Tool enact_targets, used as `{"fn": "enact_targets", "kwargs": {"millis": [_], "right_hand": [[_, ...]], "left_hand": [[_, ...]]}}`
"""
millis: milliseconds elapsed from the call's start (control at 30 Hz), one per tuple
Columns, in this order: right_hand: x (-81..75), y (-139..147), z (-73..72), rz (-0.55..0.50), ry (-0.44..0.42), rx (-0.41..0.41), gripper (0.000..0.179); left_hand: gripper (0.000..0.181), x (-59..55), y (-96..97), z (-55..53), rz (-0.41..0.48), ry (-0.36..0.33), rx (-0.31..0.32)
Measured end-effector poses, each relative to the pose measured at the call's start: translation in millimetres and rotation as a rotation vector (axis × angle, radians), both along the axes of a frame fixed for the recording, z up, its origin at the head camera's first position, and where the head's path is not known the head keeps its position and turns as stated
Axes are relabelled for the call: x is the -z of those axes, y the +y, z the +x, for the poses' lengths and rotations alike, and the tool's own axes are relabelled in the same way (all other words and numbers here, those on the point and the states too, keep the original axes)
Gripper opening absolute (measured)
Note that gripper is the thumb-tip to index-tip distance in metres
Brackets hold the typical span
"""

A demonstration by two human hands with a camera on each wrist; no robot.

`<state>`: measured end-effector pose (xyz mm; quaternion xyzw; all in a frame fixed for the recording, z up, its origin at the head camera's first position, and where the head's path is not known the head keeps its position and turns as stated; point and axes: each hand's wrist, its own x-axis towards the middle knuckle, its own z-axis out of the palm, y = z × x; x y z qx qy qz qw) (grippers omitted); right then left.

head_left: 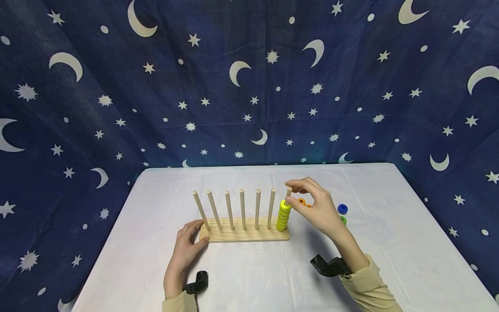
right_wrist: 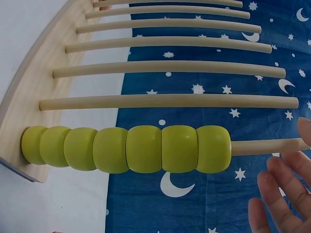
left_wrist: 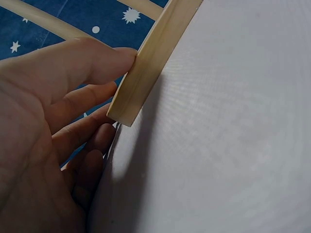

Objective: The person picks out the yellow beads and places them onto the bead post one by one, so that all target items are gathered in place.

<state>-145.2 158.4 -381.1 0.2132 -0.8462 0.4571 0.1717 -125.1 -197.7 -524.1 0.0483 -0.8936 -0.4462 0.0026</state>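
Observation:
A wooden peg rack (head_left: 245, 235) with a row of upright pegs stands on the table. Its rightmost peg carries a stack of several yellow-green beads (right_wrist: 144, 149); the other pegs (right_wrist: 170, 101) are bare. At the rack's left end my left hand (head_left: 188, 248) grips the base (left_wrist: 146, 68), thumb on the near edge and fingers round the end. My right hand (head_left: 317, 208) is at the top of the beaded peg, thumb and fingers spread about its tip (right_wrist: 291, 144), with no bead seen between them. Whether the fingertips touch the peg I cannot tell.
Right of the rack, partly behind my right hand, lie orange beads (head_left: 302, 201), a blue bead (head_left: 342, 209) and a green bead (head_left: 343, 220). A white cloth (head_left: 249, 277) covers the table. A dark blue curtain (head_left: 218, 143) with moons and stars hangs behind it.

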Motion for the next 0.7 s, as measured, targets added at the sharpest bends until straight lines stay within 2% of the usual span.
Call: {"fn": "enact_targets", "kwargs": {"millis": [200,500,700], "right_hand": [[-1.3,2,1.2,0.015,-0.001,0.012,0.035],[6.3,7,1.6,0.041,-0.022,0.047,0.029],[12.7,16,5.1,0.076,-0.048,0.085,0.029]], "left_hand": [[0.054,0.9,0.9,0.1,0.003,0.021,-0.004],[0.055,-0.9,0.4,-0.5,0.012,-0.009,0.002],[0.054,-0.7,-4.5,1.3,0.098,0.004,-0.034]]}}
